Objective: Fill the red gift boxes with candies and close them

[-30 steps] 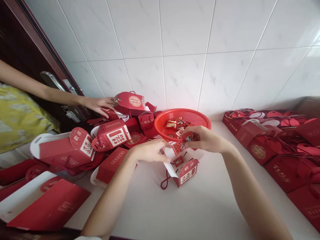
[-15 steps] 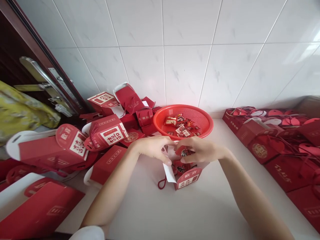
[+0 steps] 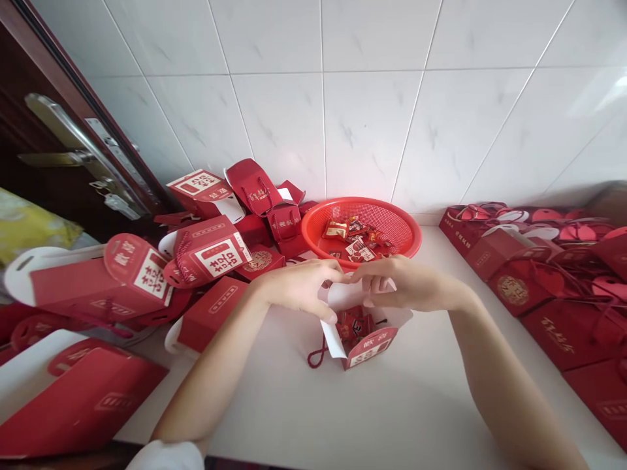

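Note:
A small red paper candy box point(image 3: 369, 349) with white insides stands on the white table, its top flaps spread apart. Red-wrapped candies point(image 3: 355, 326) lie inside it. At the box's left and back, my left hand point(image 3: 301, 287) grips the wall, thumb inside the left flap. My right hand point(image 3: 401, 284) hovers over the back right of the box, fingers bent and thumb apart, with no candy visible in it. Its index fingertip is close to my left fingers at the back flap. A dark red cord loop point(image 3: 317, 356) hangs out at the box's left.
Behind my hands, a red plastic basket point(image 3: 313, 225) holds several wrapped candies. Red boxes point(image 3: 102, 281) are heaped on the left, some with flaps up. Rows of red boxes point(image 3: 553, 333) line the right side. A tiled wall point(image 3: 274, 124) rises behind, and a door handle point(image 3: 73, 140) shows at left.
A wrapped candy that was at my right fingers is no longer there; candies lie in the box. My right hand has risen slightly and moved right. My left hand stays on the box.

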Motion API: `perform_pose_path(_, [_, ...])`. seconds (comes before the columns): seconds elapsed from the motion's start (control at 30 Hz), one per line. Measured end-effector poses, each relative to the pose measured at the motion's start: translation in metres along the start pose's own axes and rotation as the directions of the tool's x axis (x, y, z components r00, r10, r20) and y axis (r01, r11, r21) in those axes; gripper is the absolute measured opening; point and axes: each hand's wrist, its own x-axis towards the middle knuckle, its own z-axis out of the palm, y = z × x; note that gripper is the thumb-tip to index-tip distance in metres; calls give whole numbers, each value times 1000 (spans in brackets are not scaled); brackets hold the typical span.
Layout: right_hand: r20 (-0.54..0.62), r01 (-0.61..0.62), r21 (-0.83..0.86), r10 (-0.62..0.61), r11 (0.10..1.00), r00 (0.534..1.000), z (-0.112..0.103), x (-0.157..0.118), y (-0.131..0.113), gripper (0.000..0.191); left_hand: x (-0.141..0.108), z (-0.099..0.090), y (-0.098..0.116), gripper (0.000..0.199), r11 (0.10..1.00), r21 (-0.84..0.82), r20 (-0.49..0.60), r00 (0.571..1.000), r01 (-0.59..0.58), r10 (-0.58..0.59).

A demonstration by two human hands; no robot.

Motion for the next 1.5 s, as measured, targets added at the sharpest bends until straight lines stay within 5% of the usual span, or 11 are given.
perform_pose_path(0.27, [-215, -31, -129, 2, 991, 977, -19, -26, -4, 13, -3, 3, 8, 71, 994, -76, -46, 996, -76, 72])
perform_pose_path(0.57, [-124, -130, -96, 117, 987, 985, -1, -61, 16, 33, 3, 6, 5, 61, 998, -65, -59, 998, -5, 1])
perform_pose_path(0.87, [-494, -293, 94, 300, 952, 816, 49, -56, 30, 53, 5, 7, 7, 56, 991, -134, -66, 998, -1, -8])
perform_pose_path(1.07, [-170, -291, 307, 353, 906, 920, 48, -68, 31, 110, 6, 9, 1, 57, 991, -133, -82, 996, 16, -27])
perform_pose_path(1.37, [-136, -320, 252, 360, 913, 923, 43, -80, 41, 120, 4, 7, 4, 59, 991, -133, -70, 998, -5, -4])
perform_pose_path(1.5, [-96, -250, 180, 270, 951, 958, 42, -83, 42, 119, -2, 3, 7, 71, 995, -97, 0, 999, -34, 34])
